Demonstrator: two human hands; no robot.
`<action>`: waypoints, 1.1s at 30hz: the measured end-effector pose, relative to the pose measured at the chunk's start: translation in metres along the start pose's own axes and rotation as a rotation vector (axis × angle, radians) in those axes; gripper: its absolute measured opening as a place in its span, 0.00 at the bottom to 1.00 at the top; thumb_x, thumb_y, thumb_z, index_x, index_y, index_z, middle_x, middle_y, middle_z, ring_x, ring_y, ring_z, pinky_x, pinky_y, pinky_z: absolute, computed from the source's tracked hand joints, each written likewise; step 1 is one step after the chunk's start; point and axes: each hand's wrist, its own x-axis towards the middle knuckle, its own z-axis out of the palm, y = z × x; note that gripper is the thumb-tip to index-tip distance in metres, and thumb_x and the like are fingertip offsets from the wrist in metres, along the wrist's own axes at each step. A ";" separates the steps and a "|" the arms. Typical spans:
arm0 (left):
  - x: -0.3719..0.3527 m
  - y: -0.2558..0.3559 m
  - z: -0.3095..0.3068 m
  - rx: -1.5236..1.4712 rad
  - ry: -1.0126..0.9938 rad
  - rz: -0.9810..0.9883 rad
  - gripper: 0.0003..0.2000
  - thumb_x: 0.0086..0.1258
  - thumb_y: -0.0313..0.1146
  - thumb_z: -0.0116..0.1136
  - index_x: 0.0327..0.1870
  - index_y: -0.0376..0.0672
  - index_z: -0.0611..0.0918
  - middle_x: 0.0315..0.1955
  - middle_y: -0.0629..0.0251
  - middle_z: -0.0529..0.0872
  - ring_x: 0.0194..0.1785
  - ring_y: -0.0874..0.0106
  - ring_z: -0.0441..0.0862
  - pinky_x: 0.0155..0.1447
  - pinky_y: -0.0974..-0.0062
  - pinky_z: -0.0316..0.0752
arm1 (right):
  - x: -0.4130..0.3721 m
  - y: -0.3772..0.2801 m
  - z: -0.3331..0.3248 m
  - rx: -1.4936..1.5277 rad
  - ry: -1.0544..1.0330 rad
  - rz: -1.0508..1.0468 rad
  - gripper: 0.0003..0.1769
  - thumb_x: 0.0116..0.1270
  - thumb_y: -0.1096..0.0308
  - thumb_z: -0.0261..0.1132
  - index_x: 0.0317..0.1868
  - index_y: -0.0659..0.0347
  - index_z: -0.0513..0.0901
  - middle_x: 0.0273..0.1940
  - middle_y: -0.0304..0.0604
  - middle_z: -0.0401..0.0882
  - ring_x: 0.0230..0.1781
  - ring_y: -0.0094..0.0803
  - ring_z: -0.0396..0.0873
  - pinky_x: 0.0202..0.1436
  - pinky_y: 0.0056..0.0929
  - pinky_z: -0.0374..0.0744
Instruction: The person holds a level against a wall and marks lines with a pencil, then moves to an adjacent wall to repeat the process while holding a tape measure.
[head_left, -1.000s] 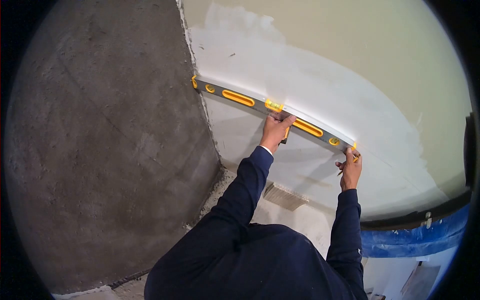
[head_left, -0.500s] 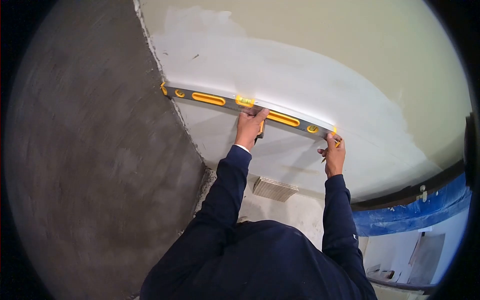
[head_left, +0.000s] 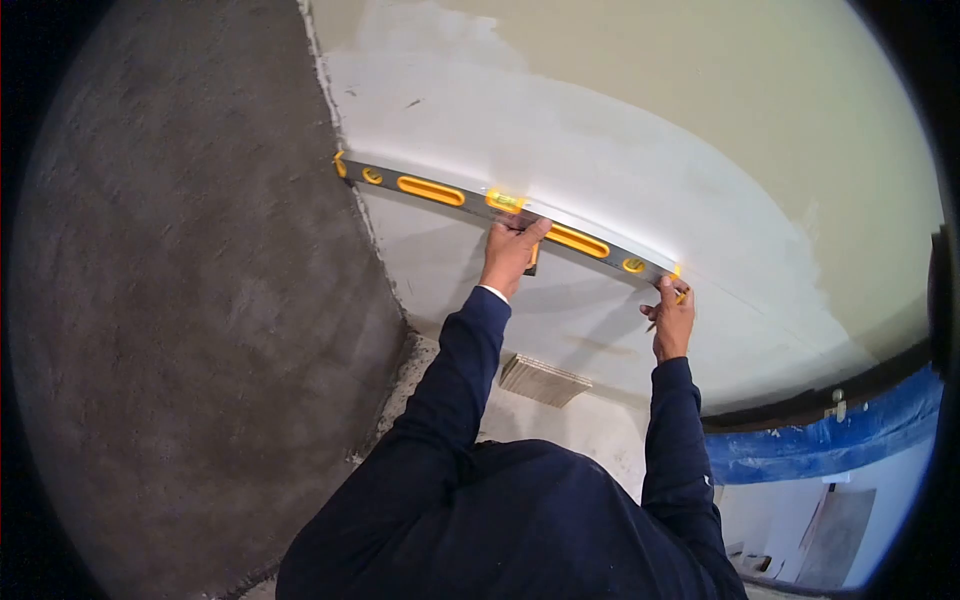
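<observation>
Both arms reach forward, left hand bent inward, right hand curled.

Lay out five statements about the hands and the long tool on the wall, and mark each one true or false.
1. The left hand grips the long grey spirit level with yellow fittings near its middle. True.
2. The right hand is well away from the level. False: it is at the level's right end.
3. A thin, pointed yellow pencil is in the right hand. True.
4. The level's left end is at the corner by the rough dark grey wall. True.
5. In the picture, the pale, ribbed flat stack is above the level. False: it shows below the level, between the two arms.
</observation>
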 end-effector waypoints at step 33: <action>-0.003 -0.002 0.000 0.003 0.026 0.036 0.14 0.67 0.29 0.68 0.51 0.39 0.78 0.45 0.67 0.83 0.48 0.78 0.79 0.55 0.76 0.74 | 0.002 0.000 0.002 0.009 -0.019 -0.016 0.19 0.73 0.56 0.64 0.48 0.63 0.72 0.35 0.43 0.79 0.15 0.21 0.69 0.27 0.25 0.82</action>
